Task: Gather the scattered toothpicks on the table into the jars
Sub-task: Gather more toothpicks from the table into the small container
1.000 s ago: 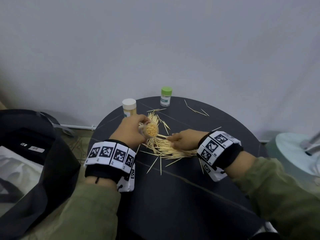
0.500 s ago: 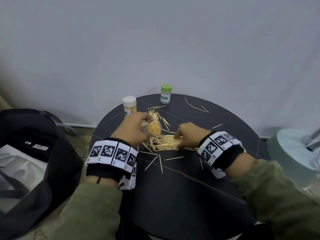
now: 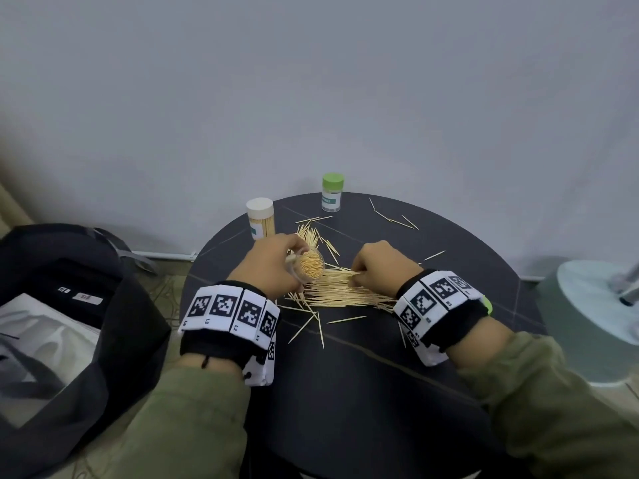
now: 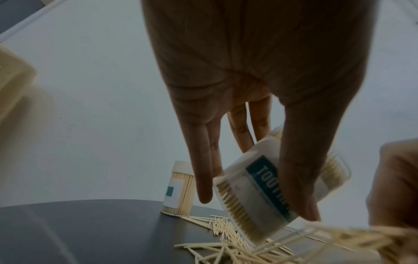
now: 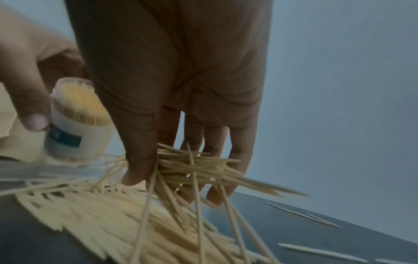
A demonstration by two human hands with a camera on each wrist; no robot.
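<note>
2 capped jars (image 3: 260, 217) behind hands

Head looks down; wrist views — close, low — share toothpicks (image 3: 340, 292).

On the worktop (image 3: 363, 375) your left hand (image 3: 273, 267) holds the open jar (image 3: 309, 266) tilted — just left of the toothpick pile (image 3: 342, 293). Your right hand (image 3: 383, 267) sits on the pile's right side, fingers (image 5: 140, 160) pinching a bundle (image 5: 203, 169). Behind stand two closed jars — one (image 3: 261, 219) at back left, another (image 3: 332, 191) at the far edge.
</note>
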